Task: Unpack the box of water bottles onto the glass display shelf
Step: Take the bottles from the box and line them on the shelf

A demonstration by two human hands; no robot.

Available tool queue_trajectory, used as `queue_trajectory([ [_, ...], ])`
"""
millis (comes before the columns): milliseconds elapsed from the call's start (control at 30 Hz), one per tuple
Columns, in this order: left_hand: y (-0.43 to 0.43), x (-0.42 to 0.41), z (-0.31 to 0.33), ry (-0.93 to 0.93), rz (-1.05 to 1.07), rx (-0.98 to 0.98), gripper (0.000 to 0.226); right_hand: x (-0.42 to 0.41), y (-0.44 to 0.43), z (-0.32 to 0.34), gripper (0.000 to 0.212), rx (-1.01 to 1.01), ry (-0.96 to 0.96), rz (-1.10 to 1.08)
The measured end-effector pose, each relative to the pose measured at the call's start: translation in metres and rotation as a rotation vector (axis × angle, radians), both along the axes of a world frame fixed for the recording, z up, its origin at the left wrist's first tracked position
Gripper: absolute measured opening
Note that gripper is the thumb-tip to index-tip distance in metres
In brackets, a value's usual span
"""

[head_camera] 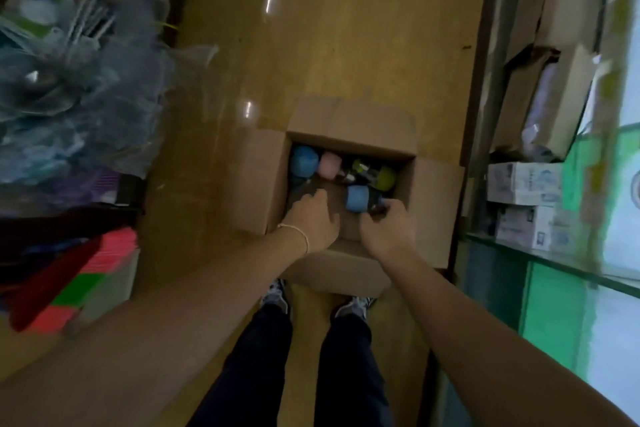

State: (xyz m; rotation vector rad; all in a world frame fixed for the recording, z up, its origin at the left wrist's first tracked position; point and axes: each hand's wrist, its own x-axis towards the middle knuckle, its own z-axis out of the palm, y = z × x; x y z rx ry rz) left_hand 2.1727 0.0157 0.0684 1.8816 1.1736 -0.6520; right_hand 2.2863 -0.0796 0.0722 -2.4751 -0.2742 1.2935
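Reaching down from a standing position, the person has both hands inside the open cardboard box [263, 180] on the wooden floor [346, 45]. The right hand [388, 225] is curled around the dark body of a blue-capped bottle [358, 198] lying on its side near the box's right wall; its fingers look closed on it, though blur hides the exact grip. That bottle's long axis runs roughly left to right, cap end pointing left toward the box's centre, so a lift would likely need the wrist to turn it upright. The left hand [311, 218] rests with fingers loosely bent and spread on the box's contents, apparently holding nothing. Further back lie another blue bottle [304, 160], a pink one [329, 166] and a green-capped one [384, 177]. The right hand is plainly nearer its bottle, and the glass shelf [554, 258] stands to the right.
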Motion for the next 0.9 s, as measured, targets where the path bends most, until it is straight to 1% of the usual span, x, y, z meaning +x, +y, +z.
queue_trajectory([
  [133, -0.017, -0.004, -0.082, 0.051, -0.08, -0.06, 0.031, -0.012, -0.015, -0.085, 0.06, -0.062, 0.076, -0.044],
  [300, -0.02, 0.005, -0.179, 0.076, -0.142, -0.072, 0.037, -0.006, -0.023, -0.184, 0.06, -0.141, 0.148, -0.166],
  [367, -0.019, 0.013, -0.214, 0.075, -0.157, -0.058, 0.042, 0.0, -0.023, -0.221, 0.061, -0.153, 0.193, -0.285],
  [467, -0.02, 0.021, -0.26, 0.066, -0.199, -0.041, 0.052, 0.008, -0.024, -0.269, 0.06, -0.158, 0.31, -0.562],
  [533, -0.021, 0.025, -0.287, 0.051, -0.226, -0.032, 0.055, 0.013, -0.025, -0.294, 0.065, -0.143, 0.397, -0.717],
  [600, -0.02, 0.031, -0.31, 0.025, -0.247, -0.001, 0.058, 0.017, -0.026, -0.318, 0.071, -0.105, 0.493, -0.825],
  [667, -0.019, 0.039, -0.331, 0.004, -0.273, 0.032, 0.066, 0.017, -0.026, -0.338, 0.074, -0.071, 0.578, -0.892],
  [733, -0.016, 0.048, -0.352, -0.012, -0.304, 0.051, 0.075, 0.016, -0.025, -0.355, 0.076, -0.051, 0.623, -0.931],
  [800, -0.013, 0.058, -0.37, -0.025, -0.331, 0.061, 0.079, 0.016, -0.019, -0.365, 0.074, -0.017, 0.647, -0.974],
  [900, -0.014, 0.068, -0.393, -0.05, -0.366, 0.09, 0.084, 0.02, -0.01, -0.384, 0.065, 0.059, 0.679, -1.076],
])
